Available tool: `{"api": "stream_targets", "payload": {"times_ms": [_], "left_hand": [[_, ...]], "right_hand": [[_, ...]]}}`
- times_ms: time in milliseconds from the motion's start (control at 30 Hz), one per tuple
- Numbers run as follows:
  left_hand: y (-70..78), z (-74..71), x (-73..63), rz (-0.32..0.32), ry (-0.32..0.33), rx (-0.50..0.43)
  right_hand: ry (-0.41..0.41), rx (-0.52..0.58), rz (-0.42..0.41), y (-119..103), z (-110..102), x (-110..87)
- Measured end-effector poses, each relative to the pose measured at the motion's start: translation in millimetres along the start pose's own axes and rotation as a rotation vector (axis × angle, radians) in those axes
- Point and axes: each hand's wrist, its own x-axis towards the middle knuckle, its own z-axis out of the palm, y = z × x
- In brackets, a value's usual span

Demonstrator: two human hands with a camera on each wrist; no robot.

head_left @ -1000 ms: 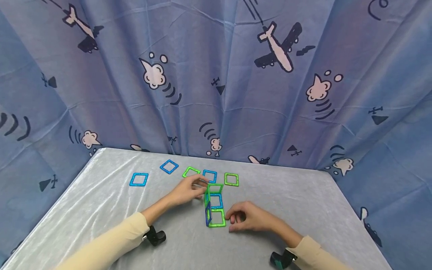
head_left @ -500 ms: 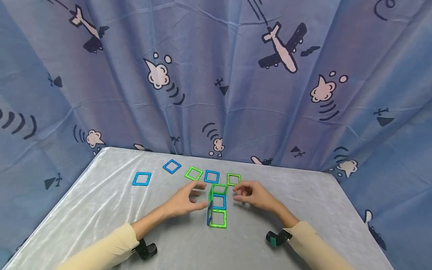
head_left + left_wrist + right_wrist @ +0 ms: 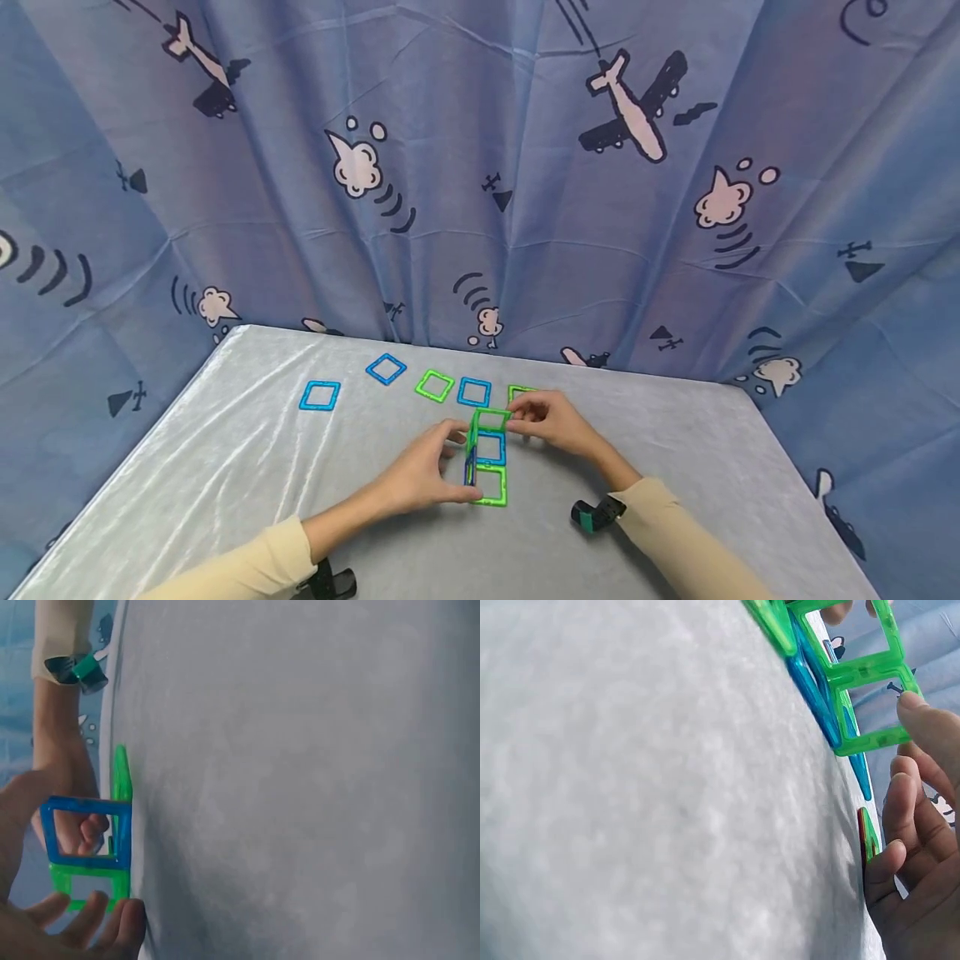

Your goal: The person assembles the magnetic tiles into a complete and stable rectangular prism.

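Square magnetic tiles form an angled structure. A green tile [image 3: 491, 503] and a blue tile [image 3: 503, 450] lie flat; a green tile [image 3: 492, 411] stands at the far end. Along the left side stand a dark blue tile [image 3: 126, 832] and a green one [image 3: 120, 881]. My right hand [image 3: 553, 419] pinches the far green tile [image 3: 877, 740] by its right edge, thumb in front. My left hand [image 3: 420, 468] spreads around the left wall. Its thumb is by the near end and its fingers by the green tile; whether they press is unclear.
Behind the structure lie a blue tile [image 3: 474, 404] and a green tile [image 3: 435, 386]; another green tile [image 3: 517, 388] is partly covered by my right hand. Farther left are two blue tiles, one turned cornerwise [image 3: 386, 368], one squarer [image 3: 320, 396]. A patterned curtain [image 3: 420, 208] hangs behind the table.
My right hand has moved from beside the near green tile to the far standing one and now pinches it. The left hand has come nearer along the left wall, its thumb at the near end.
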Motion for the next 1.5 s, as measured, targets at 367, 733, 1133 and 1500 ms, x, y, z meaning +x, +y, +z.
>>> {"api": "stream_targets", "payload": {"times_ms": [367,733,1133,1500], "left_hand": [[-5.3,-4.9,1.3,-0.001,-0.022,-0.010],[-13.7,-16.1,9.2,-0.034,0.010,-0.008],[-18.9,-19.0,20.0,-0.014,0.020,-0.025],[-23.1,-19.3,31.5,-0.008,0.023,-0.061]], "right_hand": [[0.003,-0.019,-0.083,1,-2,-6.2],[-0.027,0.029,-0.104,-8,-3,-31.4],[-0.040,0.049,-0.052,-11,0,-48.3],[-0.035,0.060,0.000,-17,1,-58.9]]}}
